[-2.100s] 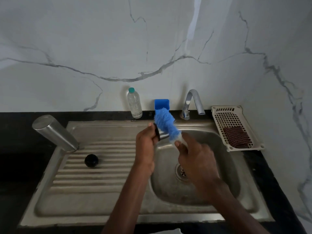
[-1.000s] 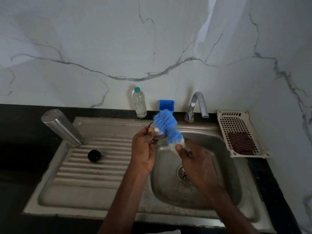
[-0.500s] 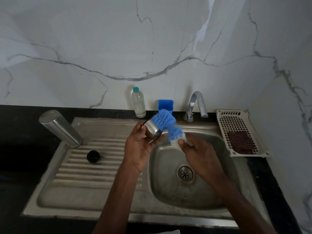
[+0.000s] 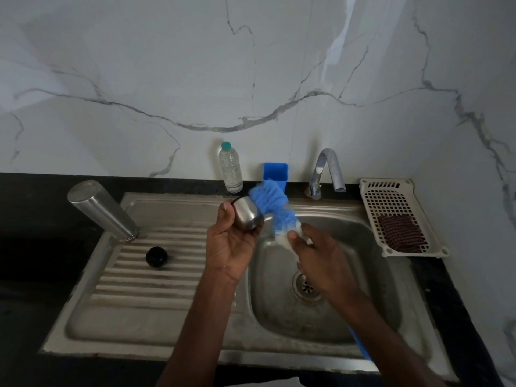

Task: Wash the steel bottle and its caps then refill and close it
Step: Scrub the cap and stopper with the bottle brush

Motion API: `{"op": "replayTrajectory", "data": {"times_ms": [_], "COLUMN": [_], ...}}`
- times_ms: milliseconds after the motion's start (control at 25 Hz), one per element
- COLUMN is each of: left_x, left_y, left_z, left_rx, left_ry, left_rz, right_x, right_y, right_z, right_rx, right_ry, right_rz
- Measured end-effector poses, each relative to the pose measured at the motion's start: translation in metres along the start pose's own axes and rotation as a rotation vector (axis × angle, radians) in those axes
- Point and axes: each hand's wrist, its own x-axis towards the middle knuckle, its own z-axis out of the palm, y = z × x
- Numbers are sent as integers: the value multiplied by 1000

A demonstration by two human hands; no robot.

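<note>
"Where's the steel cap [image 4: 245, 216]?"
"In the left hand [image 4: 233, 241], fingers curled round it. The right hand [image 4: 321, 261] grips the blue brush [image 4: 272, 206], touching the cap's right side."
"And the steel bottle [image 4: 102, 209]?"
"Far left, leaning."

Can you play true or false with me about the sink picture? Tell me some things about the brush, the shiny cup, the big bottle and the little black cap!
1. The left hand holds the steel cap. True.
2. The right hand holds a red brush. False: the brush it grips is blue.
3. The steel bottle stands inside the sink basin. False: it leans at the left edge of the draining board, mouth end down.
4. The black cap sits on the draining board, apart from both hands. True.
5. Water is pouring from the tap. False: no stream shows.
</note>
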Motion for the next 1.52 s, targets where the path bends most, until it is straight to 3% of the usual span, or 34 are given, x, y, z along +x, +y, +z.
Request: {"op": "replayTrajectory", "data": {"times_ms": [120, 240, 320, 440, 480, 600, 760, 920, 1080, 1160, 1520], "left_x": [-1, -1, -1, 0, 1, 0, -2, -6, -10, -12, -17], "left_y": [7, 10, 6, 1, 2, 5, 8, 12, 12, 12, 3], "left_z": [0, 6, 10, 6, 3, -2, -7, 0, -5, -10, -2], "left_rx": [-6, -3, 3, 20, 24, 53, -2, 33, 35, 47, 40], "left_ry": [-32, 25, 67, 93, 73, -7, -37, -9, -42, -78, -15], "left_rz": [-17, -56, -70, -81, -80, -74, -103, -68, -91, -66, -86], "right_x": [-7, -18, -13, -11, -13, -15, -10, -19, -17, -20, -16], "right_y": [1, 1, 3, 4, 5, 11, 10, 8, 4, 8, 10], "right_z": [-2, 1, 4, 8, 10, 14, 10, 11, -1, -3, -3], "right_rx": [96, -19, 16, 333, 317, -42, 122, -145, 65, -40, 5], "right_ry": [3, -7, -15, -96, -95, 0, -18, -44, -73, -42, -98], "right_rz": [-26, -145, -18, 221, 194, -4, 89, -76, -7, -125, -19]}}
